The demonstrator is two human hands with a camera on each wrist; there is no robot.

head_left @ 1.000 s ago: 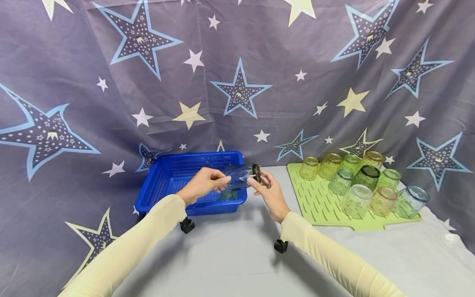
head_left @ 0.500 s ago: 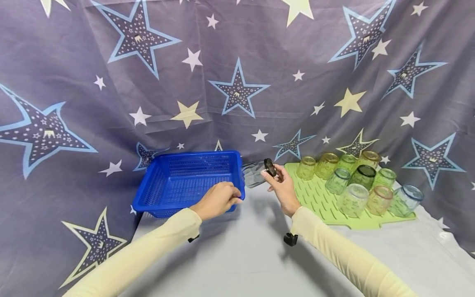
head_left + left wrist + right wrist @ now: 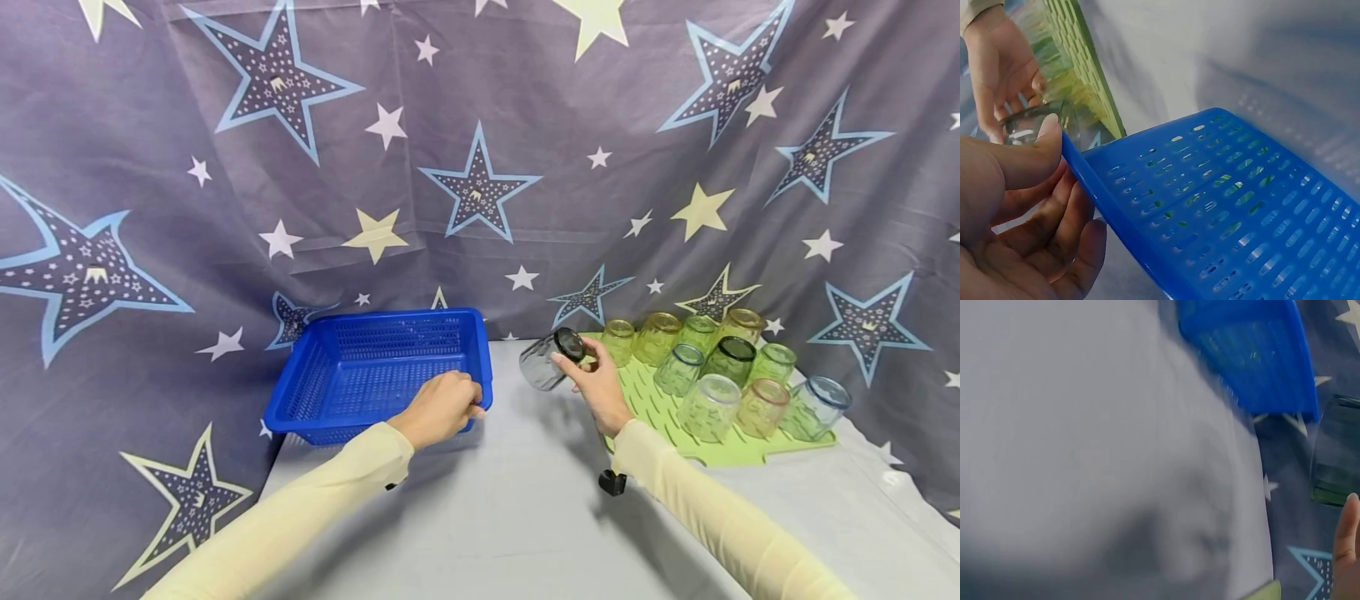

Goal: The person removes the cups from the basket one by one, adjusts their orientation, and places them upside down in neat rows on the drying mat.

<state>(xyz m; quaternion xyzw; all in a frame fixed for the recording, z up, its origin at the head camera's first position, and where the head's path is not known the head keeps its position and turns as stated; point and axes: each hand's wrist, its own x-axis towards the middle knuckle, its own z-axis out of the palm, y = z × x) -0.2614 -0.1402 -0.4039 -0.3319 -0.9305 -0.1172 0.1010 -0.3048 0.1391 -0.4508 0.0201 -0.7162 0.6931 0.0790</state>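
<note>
My right hand (image 3: 600, 385) holds a clear drinking glass (image 3: 542, 365) with a dark base, thumb and fingers around the base end. The glass is tilted, base up, its mouth pointing down and left. In the right wrist view only part of the glass (image 3: 1337, 456) and a fingertip show at the right edge. My left hand (image 3: 442, 408) is at the front right corner of a blue plastic basket (image 3: 300, 421). Its fingers curl at the rim, with the thumb at the rim's end in the left wrist view (image 3: 1022, 206). Fingertip contact is partly hidden.
A green draining mat (image 3: 652, 412) on the right bears several upturned glasses, among them a clear one (image 3: 710, 408) and a dark green one (image 3: 732, 361). A grey cloth (image 3: 510, 508) covers the table. A star-patterned curtain (image 3: 480, 83) hangs behind.
My left hand has let go of the glass and moved down to the basket's rim. My right hand has carried the glass rightward, tipping its mouth downward.
</note>
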